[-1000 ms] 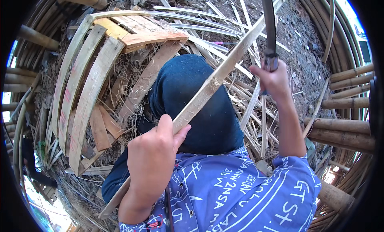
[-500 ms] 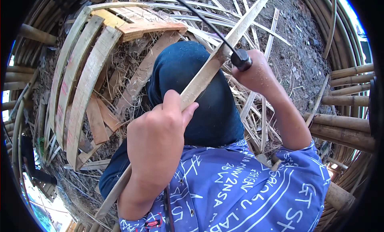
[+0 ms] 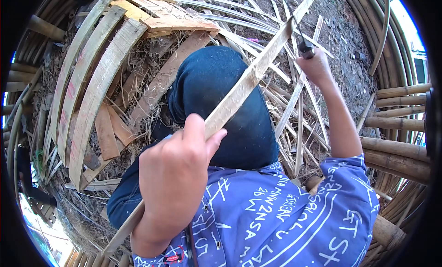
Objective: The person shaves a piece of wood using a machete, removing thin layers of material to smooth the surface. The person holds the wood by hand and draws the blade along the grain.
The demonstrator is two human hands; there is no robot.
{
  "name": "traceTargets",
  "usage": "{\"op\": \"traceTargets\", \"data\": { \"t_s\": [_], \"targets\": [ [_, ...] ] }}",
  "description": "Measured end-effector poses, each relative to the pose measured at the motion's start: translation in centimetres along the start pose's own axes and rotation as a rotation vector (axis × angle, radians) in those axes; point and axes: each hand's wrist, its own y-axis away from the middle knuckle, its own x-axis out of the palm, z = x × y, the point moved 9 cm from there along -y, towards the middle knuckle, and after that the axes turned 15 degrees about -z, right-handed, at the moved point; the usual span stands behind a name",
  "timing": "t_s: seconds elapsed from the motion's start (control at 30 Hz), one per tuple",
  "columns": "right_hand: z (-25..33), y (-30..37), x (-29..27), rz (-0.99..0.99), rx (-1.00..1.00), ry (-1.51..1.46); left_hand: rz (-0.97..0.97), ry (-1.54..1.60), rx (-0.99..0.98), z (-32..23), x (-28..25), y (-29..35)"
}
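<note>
A long, pale bamboo strip [image 3: 246, 83] runs slantwise from lower left to upper right, across my raised knee [image 3: 207, 83]. My left hand [image 3: 172, 168] is closed around it at the near side of the knee, thumb along its edge. Farther out on the right, my right hand [image 3: 316, 66] grips the dark handle of a knife [image 3: 306, 48]. Its thin dark blade meets or crosses the strip near the far end; whether it cuts in, I cannot tell. The fingers of the right hand are partly hidden.
A curved wooden slatted frame [image 3: 108, 78] stands to the left. Loose pale strips [image 3: 292, 110] and curly shavings litter the dirt ground ahead and right of my knee. Stacked bamboo poles [image 3: 398, 149] line the right side, with another pole wall [image 3: 46, 27] at upper left.
My right hand and the knife have moved away from me, up along the strip toward its far end. The left hand keeps its hold, shifted slightly left and down.
</note>
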Motion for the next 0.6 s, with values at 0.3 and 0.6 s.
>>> {"op": "traceTargets", "data": {
  "t_s": [0.3, 0.6],
  "targets": [
    [-8.4, -6.0, 2.6, -0.074, 0.135, 0.088, 0.057, 0.007, -0.038, 1.3, -1.6, 2.5],
    [-5.8, -3.5, -2.1, -0.254, 0.227, -0.372, 0.225, 0.329, -0.293, 5.8, 0.5, 4.8]
  ]
}}
